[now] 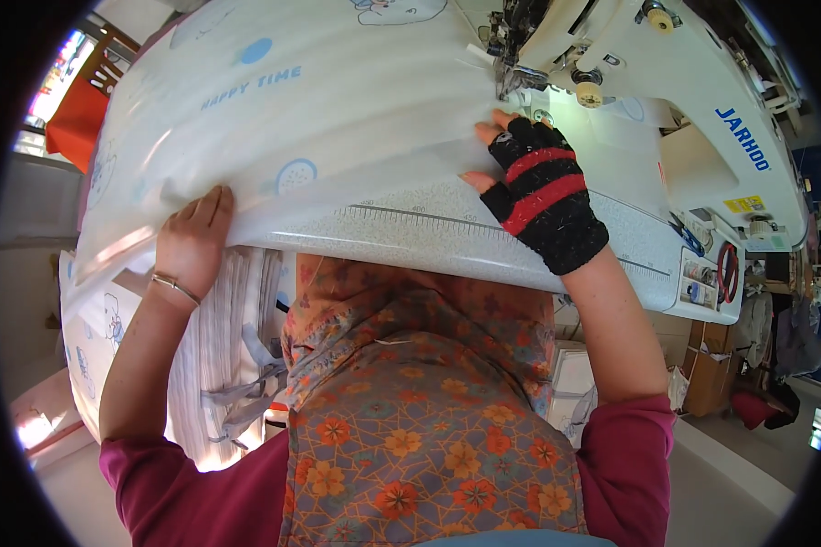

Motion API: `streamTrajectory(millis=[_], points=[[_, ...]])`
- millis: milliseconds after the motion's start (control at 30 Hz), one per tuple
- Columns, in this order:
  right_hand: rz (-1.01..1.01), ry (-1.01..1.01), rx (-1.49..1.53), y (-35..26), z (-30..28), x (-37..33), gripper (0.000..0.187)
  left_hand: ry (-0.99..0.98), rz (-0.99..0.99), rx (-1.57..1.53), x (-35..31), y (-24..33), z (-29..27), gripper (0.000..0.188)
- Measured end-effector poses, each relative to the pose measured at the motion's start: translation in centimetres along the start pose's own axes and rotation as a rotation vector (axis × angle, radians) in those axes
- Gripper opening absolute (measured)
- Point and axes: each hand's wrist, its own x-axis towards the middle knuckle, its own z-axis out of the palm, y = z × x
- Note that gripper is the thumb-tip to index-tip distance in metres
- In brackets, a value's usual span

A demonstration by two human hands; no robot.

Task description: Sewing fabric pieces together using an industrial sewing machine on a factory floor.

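A large translucent white sheet (365,118) with blue printed pictures is spread over the sewing machine's table, one edge running under the needle area. My bare left hand (194,232), a bracelet at its wrist, is closed on the sheet's near edge at the left, the fingers pressed together. My right hand (543,191) wears a black fingerless glove with red stripes. It lies flat on the sheet's edge just in front of the presser foot (513,84), thumb and fingers apart. The white sewing machine (693,118) stands at the right, its lamp lighting the stitching area.
A ruler scale (420,216) runs along the speckled table front. Blue-handled snips (687,237), red-handled scissors (728,272) and a small parts tray (700,281) are at its right end. Folded white material (228,337) hangs below at the left. An orange-red cloth (77,118) is beyond.
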Motion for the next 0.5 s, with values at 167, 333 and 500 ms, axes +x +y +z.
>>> streamTrajectory(millis=[167,333,500], points=[[0.02,0.026,-0.019,0.5,0.2,0.1,0.052,-0.074,0.084,-0.005,-1.0,3.7,-3.7,0.037],[-0.018,-0.013,-0.042,0.1,-0.1,0.0,0.049,-0.237,0.161,-0.106,-1.4,6.7,-5.3,0.037],[0.03,0.033,-0.044,0.8,0.1,0.1,0.045,-0.458,0.262,-0.263,-0.4,9.0,-7.7,0.037]])
